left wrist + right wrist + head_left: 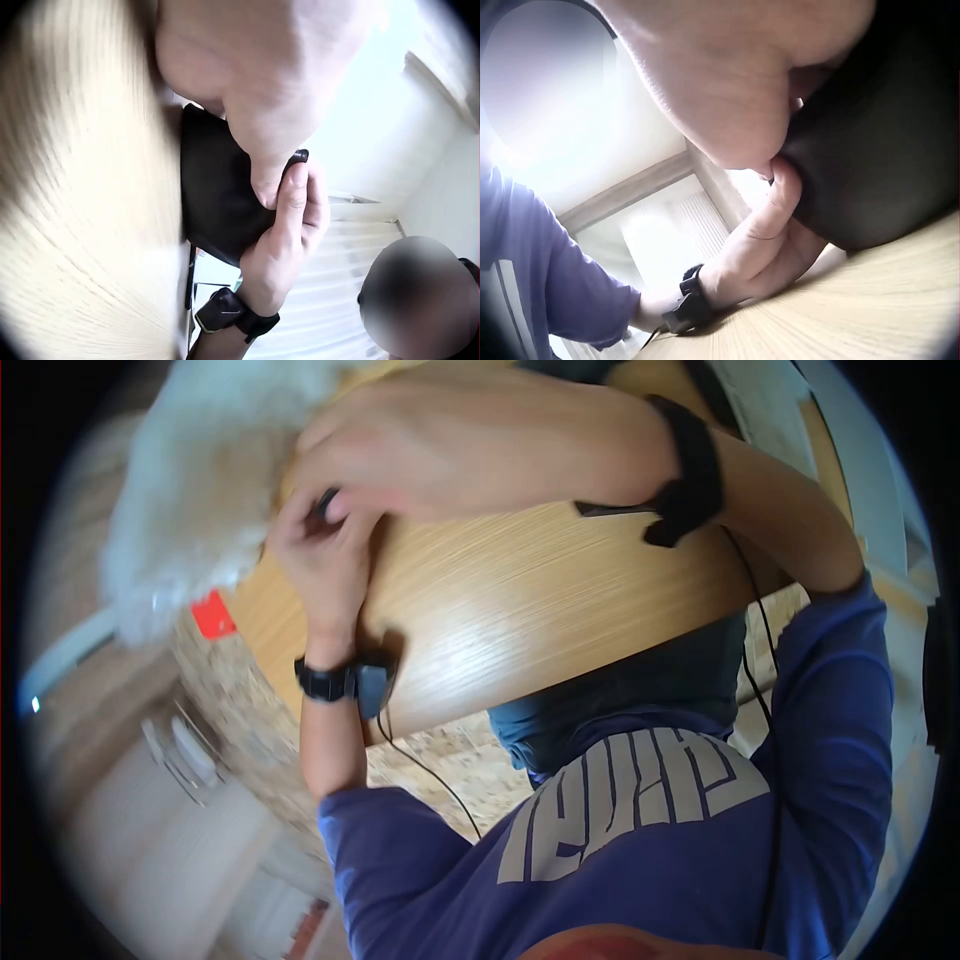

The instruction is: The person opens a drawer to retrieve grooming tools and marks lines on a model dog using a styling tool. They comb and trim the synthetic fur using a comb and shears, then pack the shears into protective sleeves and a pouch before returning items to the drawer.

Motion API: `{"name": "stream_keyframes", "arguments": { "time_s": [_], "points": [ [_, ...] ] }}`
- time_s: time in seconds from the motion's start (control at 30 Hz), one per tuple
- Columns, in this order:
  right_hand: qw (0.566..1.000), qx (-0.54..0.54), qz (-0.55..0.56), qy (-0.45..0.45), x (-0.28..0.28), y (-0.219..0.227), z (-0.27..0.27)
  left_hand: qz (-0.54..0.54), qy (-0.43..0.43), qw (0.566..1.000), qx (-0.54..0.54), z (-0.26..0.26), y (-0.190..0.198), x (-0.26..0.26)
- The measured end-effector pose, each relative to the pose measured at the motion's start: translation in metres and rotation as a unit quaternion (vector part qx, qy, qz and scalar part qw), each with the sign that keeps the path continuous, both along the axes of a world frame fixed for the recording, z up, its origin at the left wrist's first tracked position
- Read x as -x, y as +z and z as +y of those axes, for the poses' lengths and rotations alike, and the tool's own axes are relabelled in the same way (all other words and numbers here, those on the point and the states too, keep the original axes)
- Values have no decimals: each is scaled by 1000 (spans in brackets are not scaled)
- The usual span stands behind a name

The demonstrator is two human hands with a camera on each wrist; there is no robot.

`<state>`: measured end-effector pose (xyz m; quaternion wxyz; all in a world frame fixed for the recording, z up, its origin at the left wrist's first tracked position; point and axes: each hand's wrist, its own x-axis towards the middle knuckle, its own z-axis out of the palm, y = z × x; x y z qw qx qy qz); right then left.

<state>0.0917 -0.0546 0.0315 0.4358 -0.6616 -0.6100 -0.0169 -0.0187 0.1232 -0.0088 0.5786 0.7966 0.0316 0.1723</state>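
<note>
A smooth black, soft-looking pouch-like thing stands on the wooden tabletop; its exact kind does not show. My left hand pinches its upper edge between thumb and fingers. Close against it, my right hand also grips that edge, reaching across from the other side. In the left wrist view the right hand's thumb and fingers meet the left thumb by a small shiny black tip. The right wrist view shows the dark side of the pouch bulging down to the table. Overhead, my hands hide most of it.
A white fluffy heap lies at the table's far left, with a red piece below it. A flat dark object lies under the right wrist. Thin black cables run from both wrist bands past the table edge.
</note>
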Motion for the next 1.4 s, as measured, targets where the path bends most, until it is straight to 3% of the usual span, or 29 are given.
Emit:
{"name": "stream_keyframes", "arguments": {
  "time_s": [0.17,0.27,0.37,0.4,0.43,0.47,0.5,0.53,0.57,0.6,0.63,0.67,0.73,0.8,0.9,0.93,1.0,1.1,1.17,1.2,1.27,1.33,1.4],
  "points": [
    [996,61,-22,62,-15,18,-28,6,-63,997,42,19,-19,-2],
    [989,150,-13,6,-15,29,-28,-34,-101,993,-53,20,-16,-4],
    [982,152,87,-65,-12,37,-33,-33,-12,998,-61,7,-11,-1],
    [984,149,85,-57,-15,31,-32,-42,20,999,17,3,-9,-4],
    [989,87,-109,-57,-22,19,-30,-53,53,993,94,3,-9,-6],
    [953,18,-297,-54,-24,19,-28,-57,62,992,90,7,-12,-5],
    [975,-26,-208,-77,-22,18,-31,-62,55,994,71,15,-17,-2],
    [975,-34,-209,-67,-18,16,-34,-65,48,995,51,21,-20,1],
    [996,-50,-49,-48,-16,18,-36,-77,39,996,35,17,-18,-1],
    [991,-62,112,-27,-15,20,-34,-72,47,996,4,20,-18,0],
    [994,9,90,-61,-7,21,-26,-83,67,991,-77,16,-16,1],
    [995,4,89,-56,-5,14,-19,-93,86,979,-157,1,-7,0],
    [1000,-4,19,3,-5,-3,-16,-63,32,969,-235,-3,2,10],
    [998,33,47,32,-6,6,-20,-107,-8,974,-200,-9,-2,11],
    [991,52,96,78,-7,10,-21,-71,-29,973,-218,-8,5,12],
    [994,50,75,54,-6,8,-20,-71,-25,973,-217,-10,4,10],
    [997,48,52,32,-4,11,-20,-126,-18,986,-112,-16,0,4],
    [990,132,37,-19,2,13,-21,-124,-38,986,-105,-14,2,5],
    [982,97,162,18,-2,15,-20,-131,-40,983,-120,-14,3,6],
    [982,99,161,20,-3,21,-21,-137,-42,980,-136,-14,3,6],
    [940,241,242,12,-6,42,-25,-156,-31,978,-132,-14,5,4],
    [962,206,178,-16,-7,58,-40,-178,-19,976,-127,-14,5,1],
    [979,166,111,-43,-9,57,-40,-190,-3,982,6,-13,5,-2]
  ]
}}
